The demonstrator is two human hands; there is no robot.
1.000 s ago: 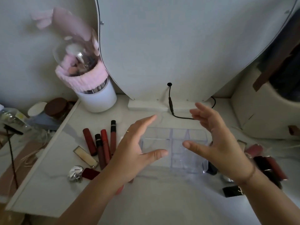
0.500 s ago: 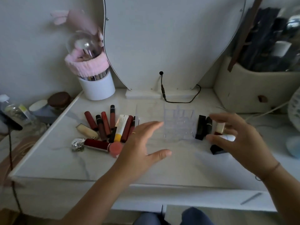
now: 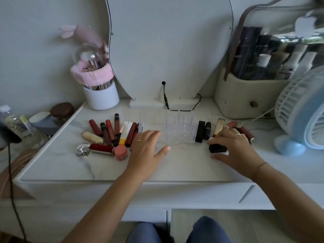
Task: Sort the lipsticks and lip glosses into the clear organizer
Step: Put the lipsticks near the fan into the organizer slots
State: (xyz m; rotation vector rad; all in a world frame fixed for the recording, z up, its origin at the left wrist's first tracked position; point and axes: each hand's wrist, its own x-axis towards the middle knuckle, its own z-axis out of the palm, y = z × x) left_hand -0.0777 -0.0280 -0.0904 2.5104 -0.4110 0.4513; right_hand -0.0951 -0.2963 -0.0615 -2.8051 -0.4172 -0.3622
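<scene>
Organizer (image 3: pixel 179 131) on marble vanity (image 3: pixel 175 166); left fingers (image 3: pixel 151 136) released, right fingers (image 3: pixel 217 139) pinching black lipstick (image 3: pixel 216 148).

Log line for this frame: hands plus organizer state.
clear gridded plastic organizer: empty | left hand: open, beside organizer | right hand: over short black lipstick case, grip unclear

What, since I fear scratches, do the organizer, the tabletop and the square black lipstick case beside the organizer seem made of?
Organizer: clear hard plastic, probably acrylic; the surface beneath shows through its thin walls. Tabletop: white with grey veins, marble or a marble-look laminate, with a soft sheen. Black lipstick case: opaque plastic, seemingly matte, with no sharp glints.
</scene>
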